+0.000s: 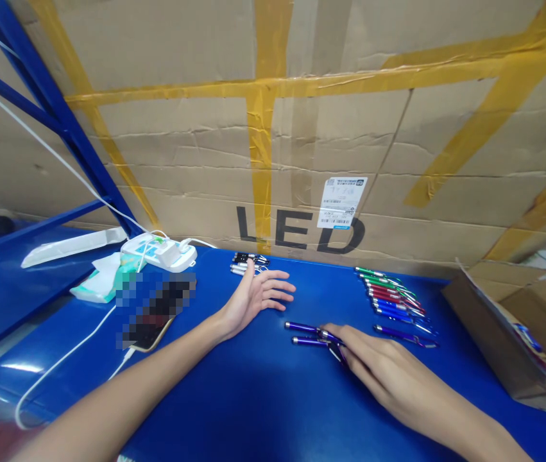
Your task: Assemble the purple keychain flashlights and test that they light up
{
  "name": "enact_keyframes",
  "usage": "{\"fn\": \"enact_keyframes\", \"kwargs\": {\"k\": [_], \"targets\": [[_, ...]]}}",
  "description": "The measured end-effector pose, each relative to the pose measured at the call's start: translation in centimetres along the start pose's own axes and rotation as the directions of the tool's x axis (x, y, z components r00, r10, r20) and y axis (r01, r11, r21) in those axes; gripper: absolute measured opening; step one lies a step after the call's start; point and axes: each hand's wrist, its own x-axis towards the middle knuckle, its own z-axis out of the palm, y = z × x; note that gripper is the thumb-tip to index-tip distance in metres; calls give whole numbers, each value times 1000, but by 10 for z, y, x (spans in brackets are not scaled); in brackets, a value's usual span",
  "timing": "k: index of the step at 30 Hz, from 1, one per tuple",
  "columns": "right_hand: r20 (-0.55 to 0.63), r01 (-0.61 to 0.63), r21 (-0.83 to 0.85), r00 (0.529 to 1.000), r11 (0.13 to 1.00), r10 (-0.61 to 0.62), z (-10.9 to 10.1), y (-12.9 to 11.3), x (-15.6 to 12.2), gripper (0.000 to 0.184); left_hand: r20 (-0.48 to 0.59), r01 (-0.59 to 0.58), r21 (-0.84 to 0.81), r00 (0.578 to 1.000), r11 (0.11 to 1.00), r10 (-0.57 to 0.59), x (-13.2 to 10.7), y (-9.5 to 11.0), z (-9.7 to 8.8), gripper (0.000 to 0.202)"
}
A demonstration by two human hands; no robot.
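- 2 purple pens (307, 333) lying side by side on the blue table (253, 398), right hand (373, 366) resting flat over their near ends, fingers pressing rather than gripping.
- Probably handling as light, stiff and smooth, likely rolling easily; gripping best at mid-barrel.
- Left hand (256, 296) hovering open, palm up, fingers spread, holding nothing, just beside the black and silver pens (248, 262).
- Lying farther right, well apart: row of green, red and blue pens (392, 295), then cardboard box (508, 327).
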Motion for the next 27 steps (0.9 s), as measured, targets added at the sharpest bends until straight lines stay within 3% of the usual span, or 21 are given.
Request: {"fn": "enact_keyframes", "kwargs": {"k": [8,27], "targets": [[11,-3,-39,1000,999,4,2,2,-1,42,8,4,19,1000,1000,-4,-2,3,2,99],[-153,29,-194,986,981,-59,2,9,-2,44,3,-5,-5,1000,1000,5,0,-1,-1,98]]}}
